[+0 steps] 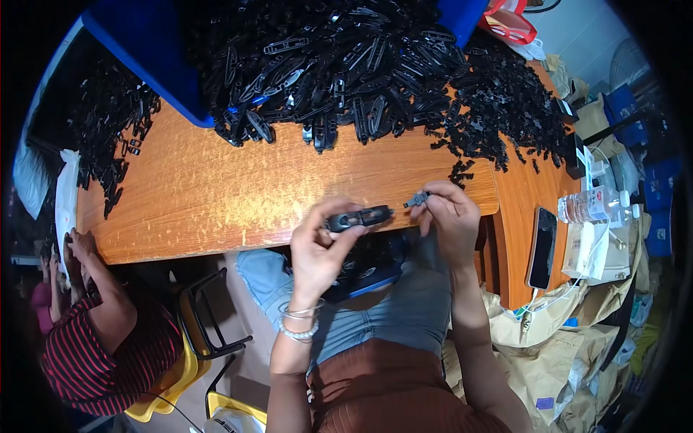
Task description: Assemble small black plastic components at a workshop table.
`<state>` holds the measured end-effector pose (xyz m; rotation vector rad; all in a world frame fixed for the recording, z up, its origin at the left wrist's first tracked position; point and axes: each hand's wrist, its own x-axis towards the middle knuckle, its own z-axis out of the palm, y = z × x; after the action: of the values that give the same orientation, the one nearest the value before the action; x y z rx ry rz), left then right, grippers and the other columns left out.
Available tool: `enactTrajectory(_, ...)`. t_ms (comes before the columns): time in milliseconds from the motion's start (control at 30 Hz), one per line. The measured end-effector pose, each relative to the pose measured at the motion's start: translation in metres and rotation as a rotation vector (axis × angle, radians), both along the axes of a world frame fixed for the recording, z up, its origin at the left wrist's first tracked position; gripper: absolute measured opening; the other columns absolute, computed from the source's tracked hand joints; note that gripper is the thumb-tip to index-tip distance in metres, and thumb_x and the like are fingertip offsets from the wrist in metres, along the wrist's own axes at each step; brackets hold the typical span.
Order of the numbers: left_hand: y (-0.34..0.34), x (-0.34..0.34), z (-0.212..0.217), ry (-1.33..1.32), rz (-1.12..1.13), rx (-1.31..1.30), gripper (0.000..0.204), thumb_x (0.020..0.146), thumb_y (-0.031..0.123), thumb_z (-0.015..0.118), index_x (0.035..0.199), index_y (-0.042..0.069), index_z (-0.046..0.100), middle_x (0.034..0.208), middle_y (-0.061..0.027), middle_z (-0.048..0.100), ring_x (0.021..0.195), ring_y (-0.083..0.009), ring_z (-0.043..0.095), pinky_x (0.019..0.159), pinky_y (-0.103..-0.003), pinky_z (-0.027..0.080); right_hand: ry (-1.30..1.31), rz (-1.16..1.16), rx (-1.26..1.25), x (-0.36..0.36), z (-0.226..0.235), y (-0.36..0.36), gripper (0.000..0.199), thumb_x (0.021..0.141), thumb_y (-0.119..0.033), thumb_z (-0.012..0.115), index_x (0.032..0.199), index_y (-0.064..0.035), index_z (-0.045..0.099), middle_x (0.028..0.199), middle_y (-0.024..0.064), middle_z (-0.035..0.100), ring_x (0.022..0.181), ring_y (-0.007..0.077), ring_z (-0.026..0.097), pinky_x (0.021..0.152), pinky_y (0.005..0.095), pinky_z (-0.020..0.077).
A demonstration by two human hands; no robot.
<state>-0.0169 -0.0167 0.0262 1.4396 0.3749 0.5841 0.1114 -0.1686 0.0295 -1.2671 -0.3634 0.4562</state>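
My left hand [318, 249] is closed around a long black plastic housing [359, 218] with openings along it, held just above the table's near edge. To its right, my right hand [451, 216] pinches a small dark grey toothed plastic piece [416, 200] between thumb and fingers. The two parts are a short gap apart, at about the same height. Beyond my hands lies a large heap of similar black housings [339, 86]. A pile of small black toothed pieces [498, 108] spreads over the table at the far right.
A blue bin [148, 61] rims the heap. On the right are a phone [541, 249] with a cable, clear bottles [593, 206] and brown paper bags [577, 361]. At the left, a person in a striped shirt [115, 346] sits by another black pile [108, 137]. A blue tray [364, 278] rests on my lap.
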Motion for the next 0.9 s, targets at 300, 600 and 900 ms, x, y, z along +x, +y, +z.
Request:
enactTrajectory(300, -0.013, -0.011, 0.020, 0.085, -0.130, 0.047, 0.024, 0.076, -0.007, 0.067, 0.100, -0.004, 0.062, 0.091, -0.0077, 0.066, 0.083, -0.0116, 0.065, 0.067, -0.020, 0.053, -0.322, 0.050, -0.075, -0.041, 0.019, 0.005, 0.014, 0.077, 0.011, 0.060, 0.088, 0.0043, 0.065, 0.089, 0.0056, 0.053, 0.076, 0.0091, 0.051, 0.065, 0.0192, 0.0400)
enactTrajectory(600, -0.018, -0.018, 0.009, 0.080, -0.143, -0.229, 0.028, 0.082, -0.006, 0.062, 0.110, -0.004, 0.060, 0.082, -0.0078, 0.067, 0.087, -0.0117, 0.064, 0.071, -0.020, 0.053, -0.374, -0.070, -0.145, -0.050, 0.008, 0.005, 0.009, 0.085, 0.004, 0.057, 0.095, 0.0044, 0.060, 0.089, 0.0045, 0.055, 0.074, 0.0071, 0.052, 0.066, 0.0178, 0.0415)
enactTrajectory(900, -0.024, -0.014, 0.014, 0.025, -0.240, -0.343, 0.041, 0.077, -0.009, 0.066, 0.116, -0.002, 0.054, 0.095, -0.0098, 0.064, 0.083, -0.0092, 0.062, 0.070, -0.020, 0.052, -0.129, 0.061, -0.071, -0.058, 0.014, 0.002, 0.007, 0.088, 0.001, 0.055, 0.093, 0.0041, 0.059, 0.093, 0.0082, 0.059, 0.077, 0.0107, 0.056, 0.072, 0.0217, 0.0463)
